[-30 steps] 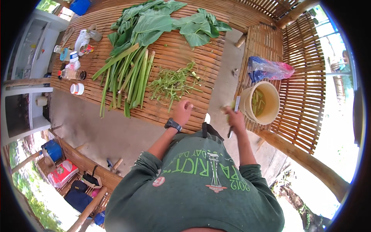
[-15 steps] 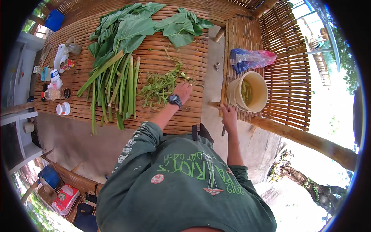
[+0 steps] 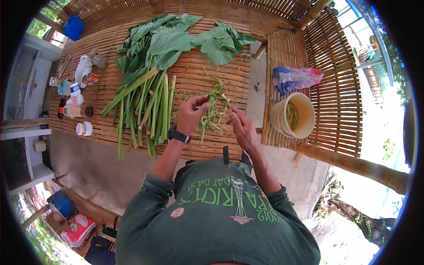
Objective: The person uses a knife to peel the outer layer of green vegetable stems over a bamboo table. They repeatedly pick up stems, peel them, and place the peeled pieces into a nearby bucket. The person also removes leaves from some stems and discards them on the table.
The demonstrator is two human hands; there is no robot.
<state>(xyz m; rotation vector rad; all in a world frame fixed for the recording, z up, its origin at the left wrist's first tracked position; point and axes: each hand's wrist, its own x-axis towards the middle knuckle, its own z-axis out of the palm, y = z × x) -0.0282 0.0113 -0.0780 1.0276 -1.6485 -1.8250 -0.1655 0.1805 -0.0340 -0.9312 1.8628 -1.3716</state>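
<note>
On the slatted bamboo table (image 3: 207, 150), my left hand (image 3: 191, 115), with a black watch at the wrist, curls its fingers at a heap of green peelings (image 3: 215, 115). What lies between those fingers is hidden. To its right, my right hand (image 3: 243, 128) is closed on a knife (image 3: 229, 106), its blade pointing up to the peelings. A short pale stalk piece (image 3: 224, 97) is by the blade tip. A bundle of long green stalks (image 3: 148, 110) lies left of my hands, topped by large green leaves (image 3: 165, 46). More leaves (image 3: 221, 42) spread beyond the heap.
At right, a cream bucket (image 3: 278, 115) holding green pieces stands on a bamboo bench, beside a blue and pink plastic bag (image 3: 297, 78). Bottles (image 3: 77, 111), a white-lidded jar (image 3: 84, 129) and a white jug (image 3: 83, 67) stand on the table's left side.
My right hand has brought the knife from beside the bucket over to the peelings. My left hand has drawn back leftward and curled its fingers. The whole view has shifted slightly.
</note>
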